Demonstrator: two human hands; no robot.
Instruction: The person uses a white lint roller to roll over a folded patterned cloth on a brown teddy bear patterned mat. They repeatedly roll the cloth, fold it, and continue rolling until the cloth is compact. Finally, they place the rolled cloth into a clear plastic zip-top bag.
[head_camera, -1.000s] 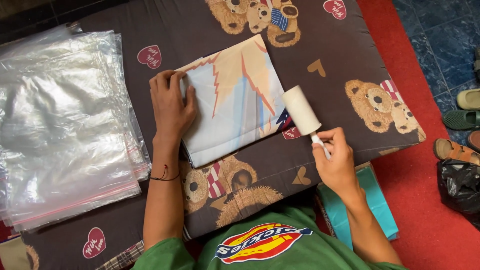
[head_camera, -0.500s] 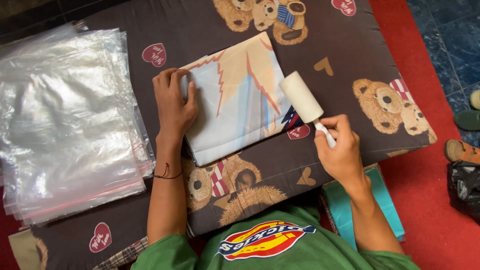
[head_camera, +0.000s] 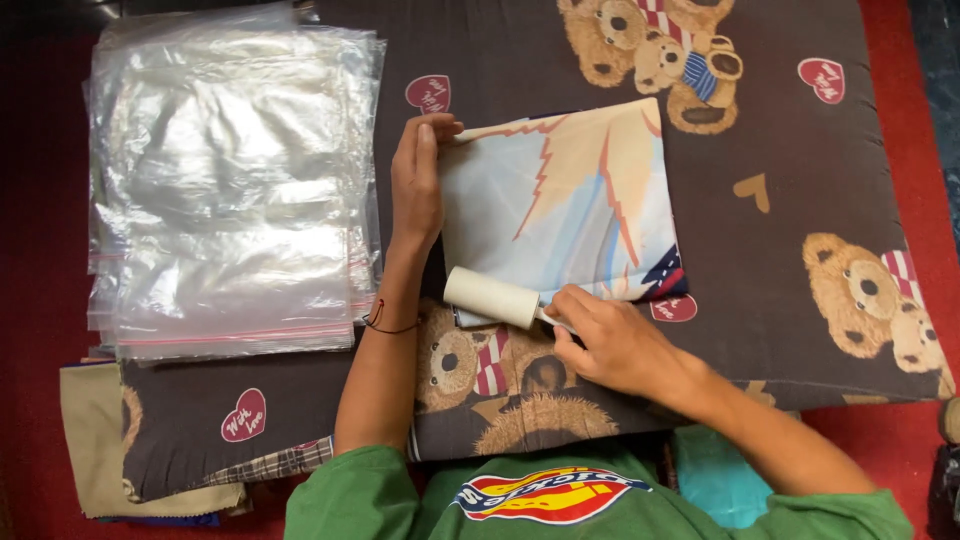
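Observation:
A folded printed cloth (head_camera: 570, 210), pale blue with orange jagged shapes, lies flat on a dark brown mat with bear pictures (head_camera: 800, 150). My left hand (head_camera: 418, 180) presses flat on the cloth's left edge. My right hand (head_camera: 610, 340) grips the handle of a white lint roller (head_camera: 492, 297). The roller lies across the cloth's near left corner, its barrel pointing left.
A stack of clear plastic bags (head_camera: 230, 180) lies to the left of the cloth. Folded tan and plaid fabrics (head_camera: 95, 440) poke out under the mat's near left corner. Red floor (head_camera: 895, 60) runs along the right side. A teal item (head_camera: 715, 480) sits by my lap.
My right hand has carried the lint roller from the cloth's right edge to its near left corner. The left hand has stayed on the cloth's left edge.

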